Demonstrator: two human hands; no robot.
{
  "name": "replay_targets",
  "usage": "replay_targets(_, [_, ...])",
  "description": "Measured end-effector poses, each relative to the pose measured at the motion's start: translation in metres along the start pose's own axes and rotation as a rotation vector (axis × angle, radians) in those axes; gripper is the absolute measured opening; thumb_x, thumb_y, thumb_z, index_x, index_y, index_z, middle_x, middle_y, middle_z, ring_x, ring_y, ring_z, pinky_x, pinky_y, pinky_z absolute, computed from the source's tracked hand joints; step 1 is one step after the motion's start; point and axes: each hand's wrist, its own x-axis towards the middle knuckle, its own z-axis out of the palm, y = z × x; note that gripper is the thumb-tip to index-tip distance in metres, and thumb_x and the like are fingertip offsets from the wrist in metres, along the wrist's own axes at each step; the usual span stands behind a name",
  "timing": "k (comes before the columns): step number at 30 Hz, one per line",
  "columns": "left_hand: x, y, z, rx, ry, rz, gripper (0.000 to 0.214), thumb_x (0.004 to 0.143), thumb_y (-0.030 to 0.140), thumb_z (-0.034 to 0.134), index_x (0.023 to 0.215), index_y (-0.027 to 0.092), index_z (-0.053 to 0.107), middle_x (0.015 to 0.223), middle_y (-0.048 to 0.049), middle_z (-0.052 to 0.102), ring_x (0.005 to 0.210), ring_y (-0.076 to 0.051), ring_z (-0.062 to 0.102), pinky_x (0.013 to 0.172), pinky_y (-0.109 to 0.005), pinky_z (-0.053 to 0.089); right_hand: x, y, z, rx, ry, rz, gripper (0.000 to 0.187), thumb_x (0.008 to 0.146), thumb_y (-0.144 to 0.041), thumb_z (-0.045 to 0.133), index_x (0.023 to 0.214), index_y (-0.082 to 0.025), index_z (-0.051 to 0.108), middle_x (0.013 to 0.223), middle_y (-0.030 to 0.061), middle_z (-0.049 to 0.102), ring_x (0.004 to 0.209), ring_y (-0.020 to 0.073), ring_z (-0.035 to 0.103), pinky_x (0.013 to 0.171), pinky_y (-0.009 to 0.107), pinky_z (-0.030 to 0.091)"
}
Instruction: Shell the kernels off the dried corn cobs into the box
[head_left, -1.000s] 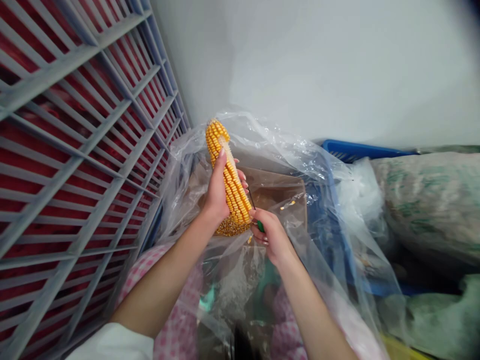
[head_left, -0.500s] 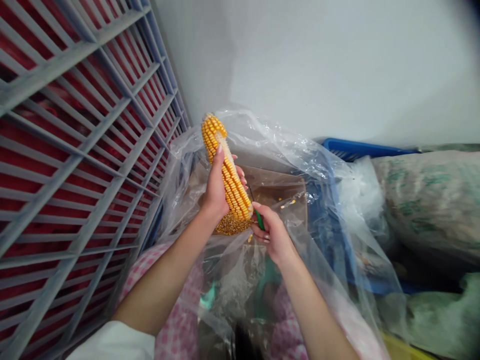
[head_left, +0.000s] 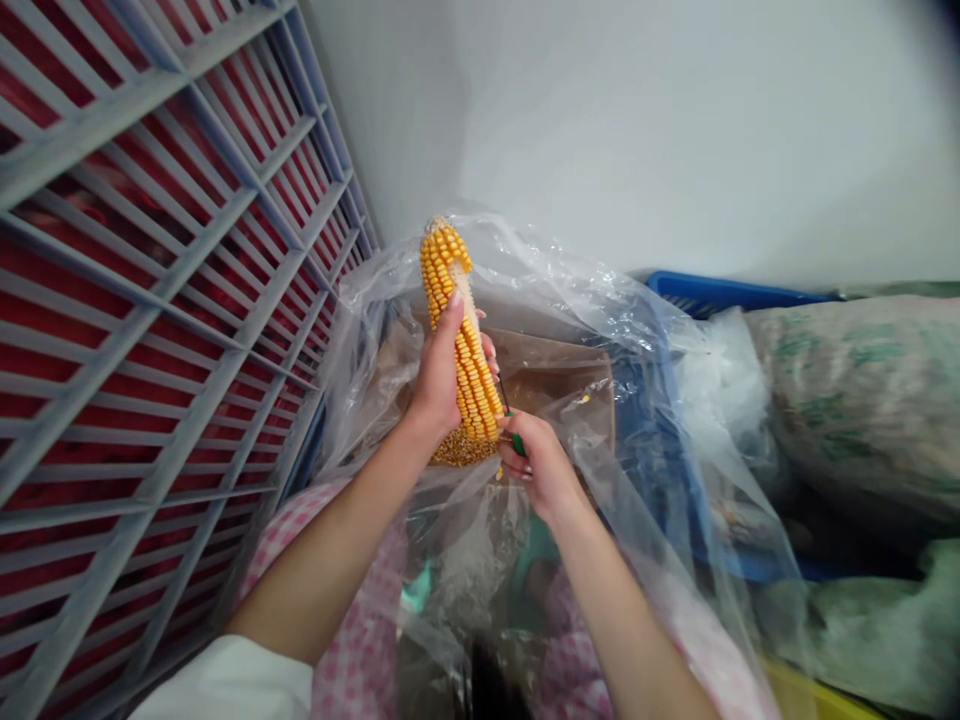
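Note:
My left hand (head_left: 441, 375) is wrapped around the middle of a dried corn cob (head_left: 474, 372), thumb on top and fingertips showing on its far side. Yellow kernels cover most of the cob, but a pale strip along its upper right side is bare. In my right hand (head_left: 538, 458) is a screwdriver-like tool with a green handle (head_left: 517, 443) and a thin dark shaft, held against the cob's lower right side. The shaft's tip is hidden by the cob. Loose kernels (head_left: 469, 450) lie in a heap below, inside a clear plastic bag (head_left: 592, 275).
A grey slatted crate (head_left: 247, 345) with red contents rises close on my left. Cardboard (head_left: 555, 365) shows inside the bag. To the right are a blue basket (head_left: 739, 298) and a stuffed, pale woven sack (head_left: 862, 390). A white wall (head_left: 675, 130) stands behind.
The cob has shifted slightly right and turned more upright in my left hand's grip. My right hand has moved a little left and down with the tool, and fewer stray kernels show at right.

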Motion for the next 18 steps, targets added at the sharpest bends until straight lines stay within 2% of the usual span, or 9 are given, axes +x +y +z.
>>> replay_targets(4, [0.0023, 0.0001, -0.0023, -0.021, 0.007, -0.019, 0.043, 0.072, 0.062, 0.044, 0.082, 0.021, 0.047, 0.049, 0.0061, 0.049, 0.039, -0.008, 0.049, 0.040, -0.019, 0.041, 0.0004, 0.0005, -0.0006, 0.020, 0.021, 0.009, 0.014, 0.063, -0.026, 0.056, 0.064, -0.018, 0.046, 0.049, -0.0107, 0.026, 0.035, 0.0009, 0.012, 0.034, 0.017, 0.005])
replay_targets(8, [0.0044, 0.0003, -0.0043, -0.067, 0.018, 0.008, 0.042, 0.073, 0.061, 0.044, 0.082, 0.021, 0.046, 0.050, 0.0058, 0.049, 0.040, -0.008, 0.049, 0.041, -0.019, 0.042, 0.0005, -0.0026, -0.0013, 0.046, 0.004, 0.025, 0.024, 0.069, -0.039, 0.055, 0.066, -0.018, 0.046, 0.055, -0.0086, 0.037, 0.034, 0.0002, 0.013, 0.033, 0.018, 0.004])
replay_targets(11, [0.0044, 0.0016, -0.0040, -0.078, 0.020, 0.022, 0.041, 0.074, 0.061, 0.044, 0.082, 0.020, 0.046, 0.050, 0.0057, 0.049, 0.040, -0.009, 0.050, 0.040, -0.020, 0.042, 0.0001, -0.0029, -0.0018, -0.016, 0.013, -0.006, 0.032, 0.071, -0.046, 0.057, 0.064, -0.018, 0.045, 0.052, -0.0090, 0.033, 0.034, 0.0007, 0.013, 0.033, 0.018, 0.004])
replay_targets(14, [0.0045, 0.0038, -0.0045, -0.082, 0.022, 0.018, 0.042, 0.074, 0.061, 0.043, 0.082, 0.020, 0.046, 0.050, 0.0053, 0.050, 0.040, -0.009, 0.050, 0.040, -0.020, 0.043, -0.0006, -0.0016, -0.0026, -0.045, 0.011, -0.038, 0.031, 0.072, -0.043, 0.060, 0.063, -0.018, 0.044, 0.048, -0.0098, 0.025, 0.035, 0.0014, 0.013, 0.034, 0.018, 0.005])
replay_targets(18, [0.0046, 0.0054, -0.0053, -0.082, 0.040, 0.012, 0.044, 0.074, 0.063, 0.040, 0.081, 0.021, 0.046, 0.050, 0.0053, 0.050, 0.040, -0.009, 0.050, 0.040, -0.021, 0.044, -0.0006, -0.0014, -0.0036, -0.044, -0.022, -0.054, 0.030, 0.074, -0.045, 0.056, 0.066, -0.018, 0.048, 0.051, -0.0088, 0.032, 0.035, 0.0011, 0.013, 0.034, 0.019, 0.005])
